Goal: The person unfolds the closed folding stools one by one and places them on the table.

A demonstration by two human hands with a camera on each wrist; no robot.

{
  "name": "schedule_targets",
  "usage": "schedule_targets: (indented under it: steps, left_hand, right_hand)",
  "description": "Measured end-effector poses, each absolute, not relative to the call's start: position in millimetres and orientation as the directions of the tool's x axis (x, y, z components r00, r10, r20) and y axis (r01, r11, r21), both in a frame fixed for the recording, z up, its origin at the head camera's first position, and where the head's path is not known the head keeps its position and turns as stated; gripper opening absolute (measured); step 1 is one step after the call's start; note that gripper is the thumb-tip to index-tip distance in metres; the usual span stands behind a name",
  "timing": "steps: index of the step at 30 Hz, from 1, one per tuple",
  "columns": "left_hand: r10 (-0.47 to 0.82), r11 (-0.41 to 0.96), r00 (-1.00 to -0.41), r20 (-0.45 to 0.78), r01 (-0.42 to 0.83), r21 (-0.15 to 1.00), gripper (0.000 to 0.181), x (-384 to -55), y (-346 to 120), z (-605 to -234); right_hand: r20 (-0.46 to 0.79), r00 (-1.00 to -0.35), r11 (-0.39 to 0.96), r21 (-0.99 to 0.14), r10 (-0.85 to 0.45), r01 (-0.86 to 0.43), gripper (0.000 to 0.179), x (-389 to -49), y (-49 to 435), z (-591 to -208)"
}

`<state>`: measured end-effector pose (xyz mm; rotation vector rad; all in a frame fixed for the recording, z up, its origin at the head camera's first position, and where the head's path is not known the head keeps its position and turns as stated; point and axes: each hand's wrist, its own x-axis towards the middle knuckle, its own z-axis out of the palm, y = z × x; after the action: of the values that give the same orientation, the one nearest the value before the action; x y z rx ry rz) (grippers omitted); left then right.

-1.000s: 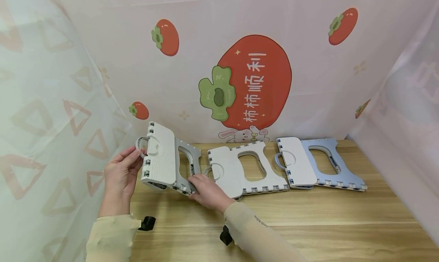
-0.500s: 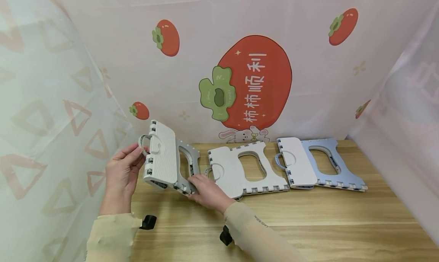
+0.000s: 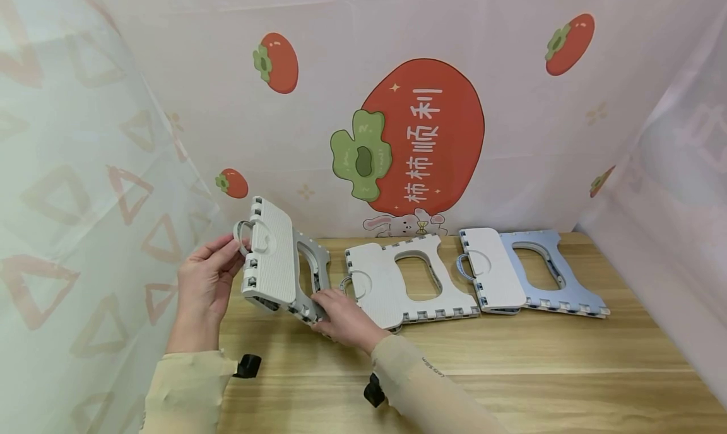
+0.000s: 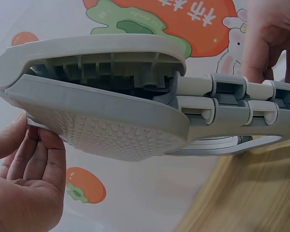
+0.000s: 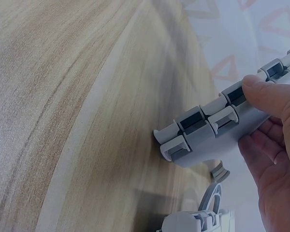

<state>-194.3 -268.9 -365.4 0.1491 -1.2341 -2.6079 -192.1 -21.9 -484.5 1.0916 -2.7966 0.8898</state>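
In the head view, a grey folding stool (image 3: 275,260) with a pale ribbed top is folded and tilted, its seat end raised off the table at the left. My left hand (image 3: 206,286) pinches the small loop handle (image 3: 237,237) at the seat's edge between thumb and fingers. Gripping the grey leg frame by its near hinged side is my right hand (image 3: 346,319), thumb over the hinges in the right wrist view. The left wrist view shows a narrow gap between the two seat halves (image 4: 111,111). One lower corner of the legs meets or nearly meets the wood.
Right of it lies a folded white stool (image 3: 372,286), close to my right hand. Further right is a folded blue stool (image 3: 579,298) with a white top. All are on a wooden table (image 3: 545,371), before a persimmon-printed cloth (image 3: 522,137) that also hangs at both sides.
The seat end of the grey stool has shifted slightly up and to the right, with my left hand following on the handle. My right hand stays almost where it was.
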Motion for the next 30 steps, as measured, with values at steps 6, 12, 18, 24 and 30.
schedule_targets:
  steps: [6,12,18,24,30]
  left_hand:
    - [-0.262,-0.600,-0.965,0.026,0.184,0.779,0.016,-194.3,-266.9,-363.0]
    - [-0.246,-0.585,-0.969,0.029,0.173,0.793,0.015,-194.6,-264.7,-359.9]
    - [-0.249,-0.561,-0.968,0.030,0.170,0.810,0.014,-195.6,-262.7,-357.6]
    - [-0.242,-0.531,-0.969,0.051,0.177,0.829,0.014,-197.4,-260.1,-356.0]
    - [-0.232,-0.521,-0.970,0.066,0.182,0.834,0.013,-197.6,-257.9,-353.4]
  right_hand:
    - [0.202,-0.758,0.593,-0.512,-0.620,-0.621,0.056,-192.8,-22.2,-484.9]
    - [0.191,-0.764,0.595,-0.523,-0.616,-0.610,0.056,-192.3,-22.3,-484.6]
    - [0.195,-0.762,0.583,-0.536,-0.618,-0.610,0.057,-192.4,-23.3,-484.2]
    - [0.190,-0.763,0.582,-0.542,-0.618,-0.606,0.057,-192.7,-25.1,-484.7]
    - [0.169,-0.772,0.586,-0.559,-0.612,-0.587,0.060,-192.5,-26.4,-484.5]
